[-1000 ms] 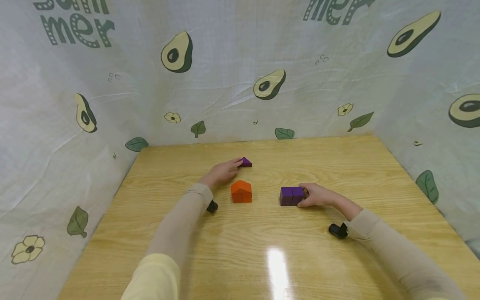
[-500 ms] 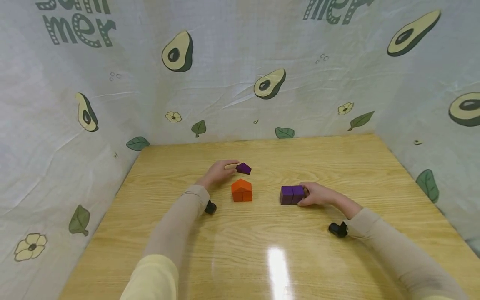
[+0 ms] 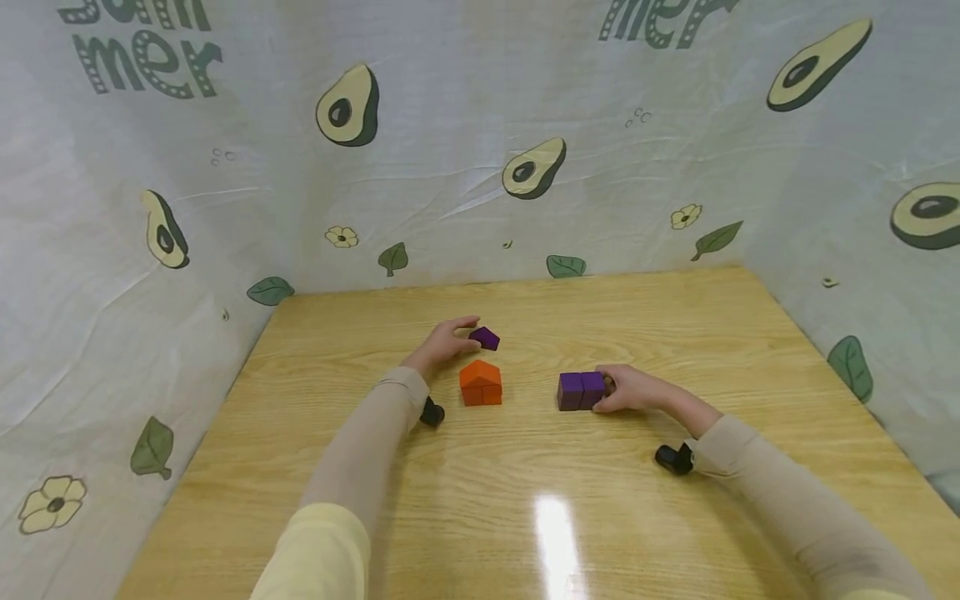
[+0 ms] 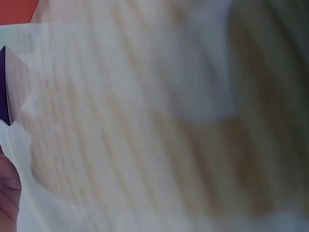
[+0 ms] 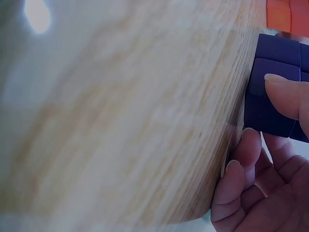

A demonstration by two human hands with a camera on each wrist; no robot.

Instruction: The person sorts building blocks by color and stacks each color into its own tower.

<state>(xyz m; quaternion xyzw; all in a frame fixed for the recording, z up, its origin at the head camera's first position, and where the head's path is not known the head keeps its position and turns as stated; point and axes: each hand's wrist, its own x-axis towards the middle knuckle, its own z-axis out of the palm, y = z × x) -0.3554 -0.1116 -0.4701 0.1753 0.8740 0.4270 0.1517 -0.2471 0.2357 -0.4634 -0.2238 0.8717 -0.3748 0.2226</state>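
Observation:
My left hand [image 3: 444, 343] is at a purple triangular block [image 3: 485, 337] near the back middle of the table. Its thumb and index finger are spread at the block's left side. In the left wrist view the block's dark edge [image 4: 5, 87] shows at the far left, above a bit of hand [image 4: 7, 193]. My right hand [image 3: 632, 389] pinches the right one of two purple cubes [image 3: 581, 391] standing side by side. The right wrist view shows the thumb laid on the cube [image 5: 270, 108], fingers on another side.
Between the hands stands a small orange block house [image 3: 481, 383], a triangular roof over two blocks. Wood-grain table [image 3: 480, 500] lies under everything. Patterned cloth [image 3: 450, 208] hangs behind and at both sides. Black wrist cameras [image 3: 672, 459] sit beneath the sleeves.
My left fingers have loosened from the purple triangular block, which has turned and come slightly nearer; the hand has since moved back close to it. The right hand and cubes have stayed put.

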